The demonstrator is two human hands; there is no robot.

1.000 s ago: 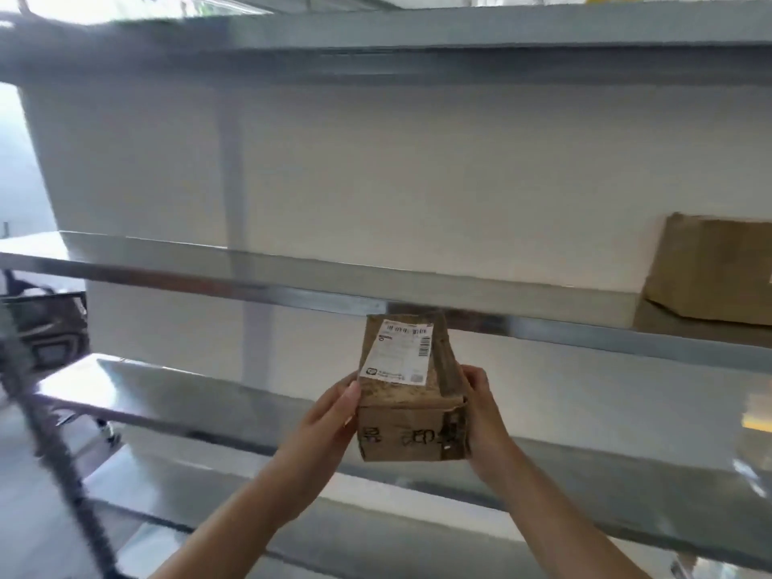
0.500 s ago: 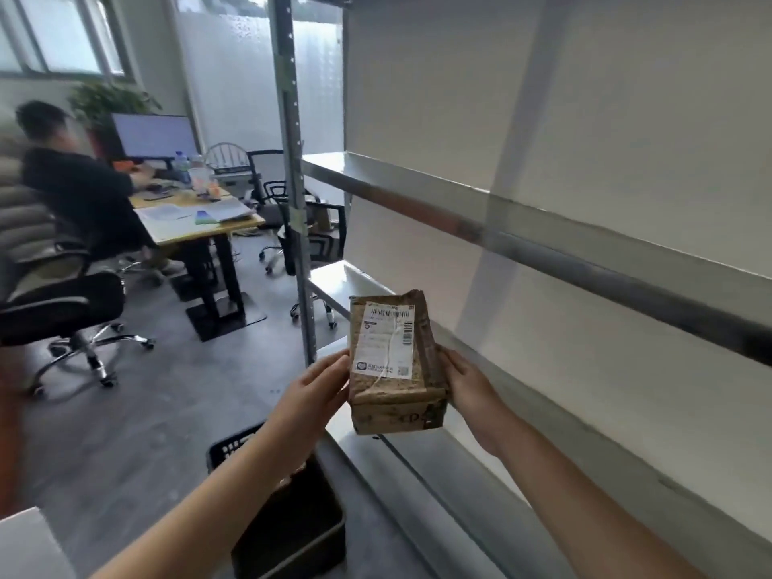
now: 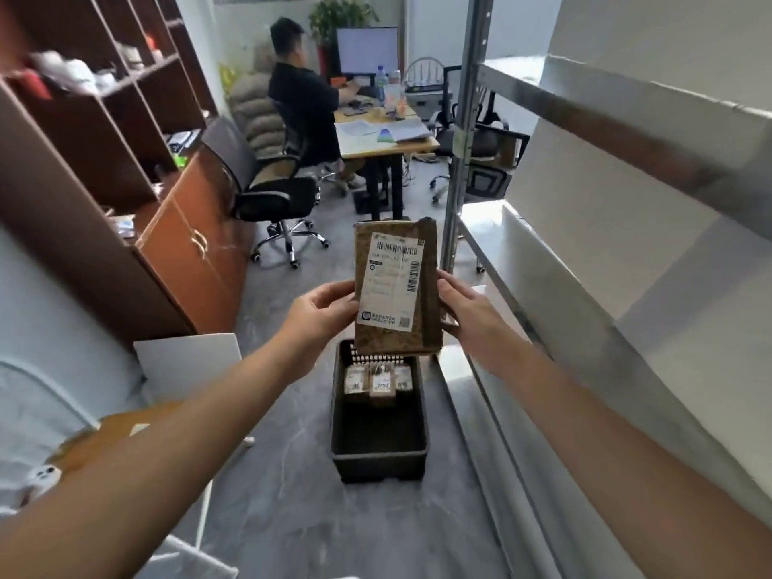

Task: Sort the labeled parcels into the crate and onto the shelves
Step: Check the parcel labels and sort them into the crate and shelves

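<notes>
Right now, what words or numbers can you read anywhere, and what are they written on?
Nothing is clear enough to quote.
The white label on the parcel, held by the left hand and right hand: barcodes and printed lines, too blurred to read.
The three small parcels in the crate: handwritten marks, perhaps numbers, too small to read.

The small print on the label [image 3: 392,282] of the parcel [image 3: 428,294] cannot be read. The fingers of the right hand [image 3: 470,317] are mostly hidden behind the parcel, and the far wall of the crate [image 3: 378,463] is partly covered by it. The marks on the 3 smaller parcels [image 3: 381,384] in the crate are blurred. The shelves [image 3: 585,261] are cut off at the right edge.
</notes>
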